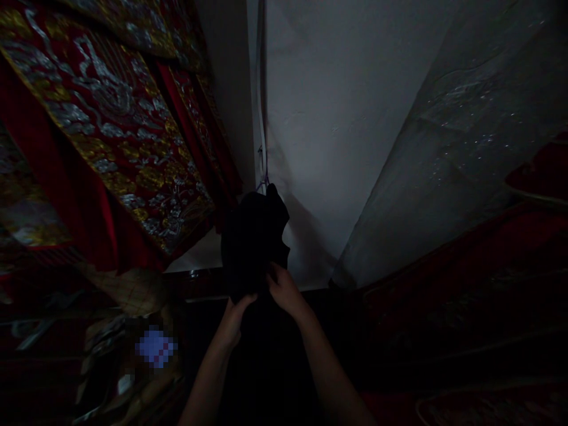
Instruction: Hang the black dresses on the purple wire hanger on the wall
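Note:
A black cloth thing [252, 242], perhaps a garment, stands out dark against the pale wall in the middle of the head view. Its exact kind is lost in the gloom. My left hand [236, 316] grips its lower left edge, thumb on top and fingers curled behind. Higher up and to the right, my right hand [283, 290] pinches the cloth with its fingers bent. Just above the cloth a purple string [264, 180] shows by a pale cord or pipe [261, 106] running up the wall corner.
Red hangings [110, 118] embroidered in gold and silver cover the left side. Below them a person in a checked sleeve [135, 290] is near a blurred blue patch [155, 346]. Clear plastic sheeting [461, 136] leans on the right, above dark red cloth [470, 254].

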Action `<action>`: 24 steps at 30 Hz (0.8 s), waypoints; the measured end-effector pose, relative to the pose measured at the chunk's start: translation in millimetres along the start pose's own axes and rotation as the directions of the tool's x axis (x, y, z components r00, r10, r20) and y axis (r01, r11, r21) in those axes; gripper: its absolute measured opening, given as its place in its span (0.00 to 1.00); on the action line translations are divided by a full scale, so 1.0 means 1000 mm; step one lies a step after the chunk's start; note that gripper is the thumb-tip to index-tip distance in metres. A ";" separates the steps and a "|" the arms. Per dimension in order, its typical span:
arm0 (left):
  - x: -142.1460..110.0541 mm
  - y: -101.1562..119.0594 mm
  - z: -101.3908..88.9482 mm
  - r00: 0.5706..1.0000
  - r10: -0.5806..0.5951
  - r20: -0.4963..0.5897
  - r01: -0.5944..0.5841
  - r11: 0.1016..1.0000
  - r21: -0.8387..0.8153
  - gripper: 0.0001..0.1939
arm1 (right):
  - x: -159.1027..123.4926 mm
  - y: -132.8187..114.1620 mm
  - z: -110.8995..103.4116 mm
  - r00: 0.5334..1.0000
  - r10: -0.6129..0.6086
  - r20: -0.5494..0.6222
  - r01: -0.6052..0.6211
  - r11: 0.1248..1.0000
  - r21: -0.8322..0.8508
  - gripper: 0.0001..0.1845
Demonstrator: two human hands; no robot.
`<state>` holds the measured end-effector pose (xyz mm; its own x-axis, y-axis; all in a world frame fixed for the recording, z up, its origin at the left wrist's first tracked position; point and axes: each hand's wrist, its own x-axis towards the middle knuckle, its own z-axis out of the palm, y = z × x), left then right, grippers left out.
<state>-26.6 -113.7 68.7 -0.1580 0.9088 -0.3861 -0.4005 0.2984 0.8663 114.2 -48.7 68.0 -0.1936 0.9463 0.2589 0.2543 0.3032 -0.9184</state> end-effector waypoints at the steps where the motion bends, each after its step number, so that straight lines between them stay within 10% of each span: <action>1: 0.000 0.003 -0.001 1.000 -0.001 0.005 0.001 1.000 0.008 0.21 | -0.001 0.000 -0.002 1.000 0.008 -0.002 -0.008 1.000 0.009 0.06; 6: 0.015 0.015 -0.021 0.950 0.271 -0.157 -0.246 0.956 0.162 0.28 | -0.008 0.004 -0.011 0.990 0.124 0.060 -0.131 0.982 0.134 0.11; 9: 0.021 0.006 -0.024 0.683 0.675 -0.279 -0.531 0.721 0.446 0.35 | -0.010 0.005 -0.013 0.979 0.174 0.109 -0.192 0.963 0.191 0.13; 11: 0.022 -0.008 -0.016 0.492 0.845 -0.208 -0.633 0.512 0.581 0.36 | -0.010 0.004 -0.011 0.971 0.200 0.133 -0.227 0.946 0.230 0.12; 12: 0.022 -0.016 -0.010 0.464 0.878 -0.116 -0.670 0.433 0.603 0.34 | -0.010 0.003 -0.009 0.969 0.205 0.139 -0.234 0.939 0.250 0.11; 17: 0.034 -0.040 0.020 0.634 0.734 0.241 -0.728 0.462 0.507 0.09 | -0.013 0.000 -0.002 0.967 0.206 0.149 -0.246 0.906 0.346 0.13; 24: 0.066 -0.041 0.008 0.582 0.705 0.405 -0.779 0.340 0.527 0.06 | 0.037 -0.036 -0.026 0.957 0.272 -0.101 -0.193 0.857 0.479 0.14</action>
<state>-12.8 -63.6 9.9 -0.0086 0.8572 0.5149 0.4622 -0.4532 0.7622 122.7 -21.5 118.3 -0.0206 0.9994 0.0286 -0.1983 0.0239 -0.9799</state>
